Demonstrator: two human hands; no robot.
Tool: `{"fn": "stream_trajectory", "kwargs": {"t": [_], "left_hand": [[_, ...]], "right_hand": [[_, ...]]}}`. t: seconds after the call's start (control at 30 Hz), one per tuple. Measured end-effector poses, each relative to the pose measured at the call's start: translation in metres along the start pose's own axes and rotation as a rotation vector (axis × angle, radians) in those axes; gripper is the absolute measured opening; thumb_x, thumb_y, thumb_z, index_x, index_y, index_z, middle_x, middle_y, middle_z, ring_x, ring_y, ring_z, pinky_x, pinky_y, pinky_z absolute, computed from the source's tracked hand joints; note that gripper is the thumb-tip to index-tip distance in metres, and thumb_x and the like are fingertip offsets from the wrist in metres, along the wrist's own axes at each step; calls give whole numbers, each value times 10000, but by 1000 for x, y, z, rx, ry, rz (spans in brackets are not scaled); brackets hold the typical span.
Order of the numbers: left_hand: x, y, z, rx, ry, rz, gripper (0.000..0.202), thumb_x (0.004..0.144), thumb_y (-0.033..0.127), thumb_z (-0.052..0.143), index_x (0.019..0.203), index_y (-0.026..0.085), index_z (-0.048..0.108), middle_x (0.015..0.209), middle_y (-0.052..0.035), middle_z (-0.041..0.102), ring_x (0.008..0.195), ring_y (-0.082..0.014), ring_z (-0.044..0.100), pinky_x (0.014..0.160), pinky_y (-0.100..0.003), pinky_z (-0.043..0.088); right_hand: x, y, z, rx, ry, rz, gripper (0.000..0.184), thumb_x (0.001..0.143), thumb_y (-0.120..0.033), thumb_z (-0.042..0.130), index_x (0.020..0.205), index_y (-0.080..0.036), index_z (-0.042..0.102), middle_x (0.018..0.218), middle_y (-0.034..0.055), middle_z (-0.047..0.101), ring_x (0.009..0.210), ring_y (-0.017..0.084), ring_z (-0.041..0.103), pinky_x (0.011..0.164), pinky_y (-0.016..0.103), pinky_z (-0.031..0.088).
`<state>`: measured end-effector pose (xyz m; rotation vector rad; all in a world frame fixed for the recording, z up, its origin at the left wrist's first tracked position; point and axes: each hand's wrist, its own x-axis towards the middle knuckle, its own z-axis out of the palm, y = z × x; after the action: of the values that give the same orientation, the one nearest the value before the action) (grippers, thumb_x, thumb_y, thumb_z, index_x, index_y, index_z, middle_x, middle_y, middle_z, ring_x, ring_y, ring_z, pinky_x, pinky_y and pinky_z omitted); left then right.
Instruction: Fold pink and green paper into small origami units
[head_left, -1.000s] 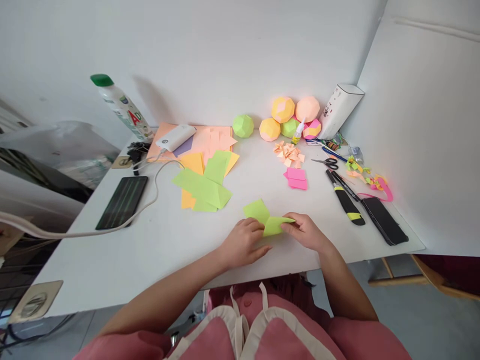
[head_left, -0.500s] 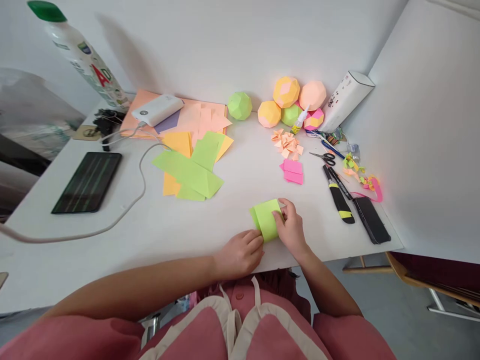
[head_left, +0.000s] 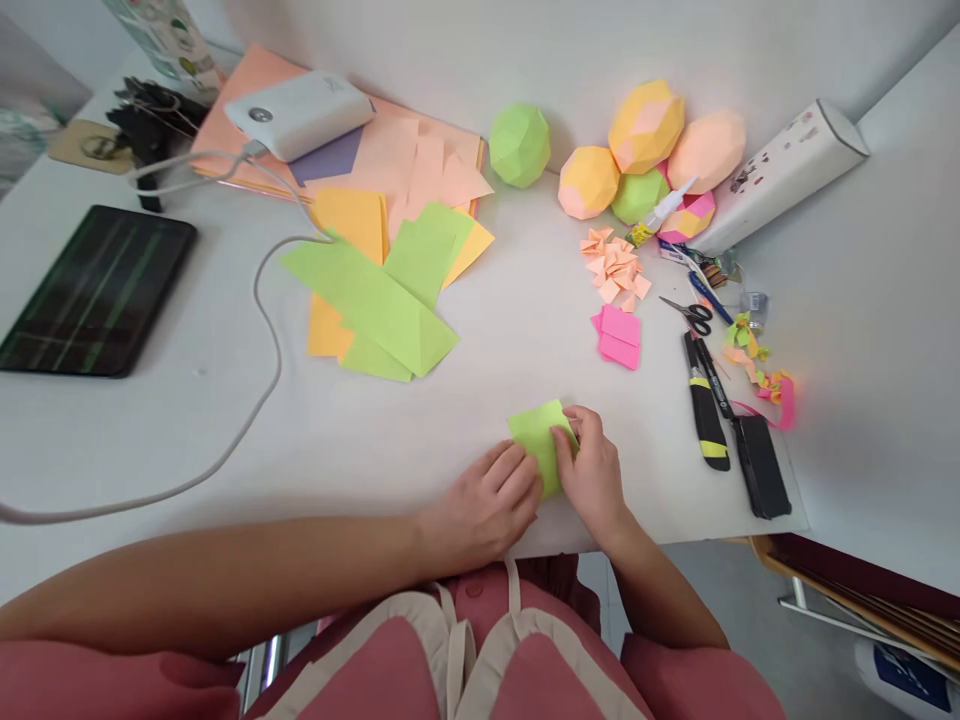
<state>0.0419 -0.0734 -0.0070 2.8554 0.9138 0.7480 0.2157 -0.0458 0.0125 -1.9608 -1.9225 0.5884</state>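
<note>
Currently the green folded paper (head_left: 541, 440) lies close to the near edge of the surface (head_left: 375, 440), right of its middle. The left grip (head_left: 487, 505) is curled, fingertips pressing the paper's near left corner. The right grip (head_left: 596, 475) is closed in a pinch on its right side, thumb on top.

Risks, as judged:
- The paper sits close to the near edge, so a hard press or a sideways slip could push it off.
- Two grips crowd one small piece, so uneven pressure could skew the crease or shift the layers.
- The utility knife (head_left: 705, 405) and black phone (head_left: 761, 465) lie toward the near right corner, where a sweeping right elbow could knock them off.

Mid-surface, loose green and orange sheets (head_left: 382, 290) overlap, with pink pieces (head_left: 619, 335) and scissors (head_left: 694, 315) to their right. A dark tablet (head_left: 94, 290) lies by the left edge, and a white cable (head_left: 262, 330) runs to a power bank (head_left: 300, 100) near the far edge. Paper balls (head_left: 646, 110) cluster along the far edge toward the right corner, beside a white box (head_left: 787, 170).

The surface is white and matte. Plain white walls close off the far and right edges.
</note>
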Motion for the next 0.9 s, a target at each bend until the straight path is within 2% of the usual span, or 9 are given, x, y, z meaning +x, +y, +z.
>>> {"fn": "stream_trajectory", "kwargs": {"t": [0.07,0.13,0.2,0.33,0.43,0.73,0.9], "left_hand": [[1,0,0,10,-47,-45,379,880,325,512,1136,57,587,1161,-189,589,1100,-334,537,968,-492,438],[3,-1,-1,18,-93,-48,436,874,371,516,1144,38,590,1183,-196,587,1109,-336,537,988,-484,428],[3,-2,-3,39,-115,-28,416,886,364,504,1109,30,609,1146,-192,611,1077,-318,559,994,-476,426],[5,-4,-4,61,-79,-15,338,914,291,476,1077,34,625,1080,-166,647,1016,-277,598,977,-458,447],[5,-4,-4,53,-56,-18,327,912,271,477,1058,25,636,1052,-155,660,991,-276,611,968,-454,465],[5,-6,-3,37,-75,-61,335,901,269,472,1079,24,617,1071,-156,640,1024,-272,599,990,-446,458],[4,-5,-2,34,-67,-110,332,887,291,491,1070,46,622,1065,-145,632,1083,-321,579,985,-485,455]], "right_hand": [[2,1,-1,-24,-15,-32,246,906,-310,422,1109,-196,500,945,98,668,824,241,644,686,352,490],[4,3,-2,-37,-11,-85,230,904,-302,445,1095,-198,519,966,98,669,833,229,645,704,350,503],[5,6,-3,-25,26,-163,207,905,-289,468,1074,-199,546,949,85,669,828,207,642,714,337,517],[2,10,-4,39,113,-297,164,909,-208,482,1004,-197,615,834,41,642,756,154,623,658,285,530],[-1,10,-3,36,148,-354,203,906,-143,482,1021,-192,642,851,49,635,757,140,621,651,267,530],[-1,7,1,-16,145,-393,276,895,-87,478,1081,-175,661,840,53,624,728,125,611,626,241,524],[-1,8,0,-1,121,-389,312,890,-66,470,1116,-188,647,851,51,617,733,124,606,625,242,522]]}}
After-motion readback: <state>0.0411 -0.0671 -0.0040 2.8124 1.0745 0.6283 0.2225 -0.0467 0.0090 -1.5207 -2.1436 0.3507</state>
